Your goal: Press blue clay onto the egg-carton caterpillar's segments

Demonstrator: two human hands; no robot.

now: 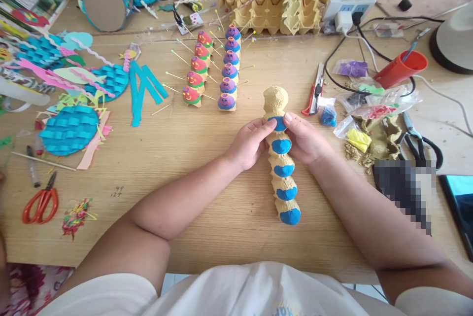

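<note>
Both hands hold a tan egg-carton strip (281, 158) that points toward me, its bumps in a row. Blue patches cover part of each bump except the farthest one. My left hand (252, 142) grips the strip's left side, thumb on the second bump's blue patch. On the right side my right hand (303, 137) holds the same bump, its thumb at the patch's edge. Fingers under the strip are hidden. Beyond the hands stand two painted strips with faces and pins, one red and green (195, 72), one purple and blue (229, 72). A packet of blue clay (328, 115) lies to the right.
Orange scissors (41, 205), blue woven paper discs (70, 129) and paper strips lie left. Egg trays (275, 0) and a power strip (349, 5) are at the back. A box cutter (316, 90), red cup (402, 70), yellow clay packet (358, 139) and black-handled scissors (419, 143) sit right.
</note>
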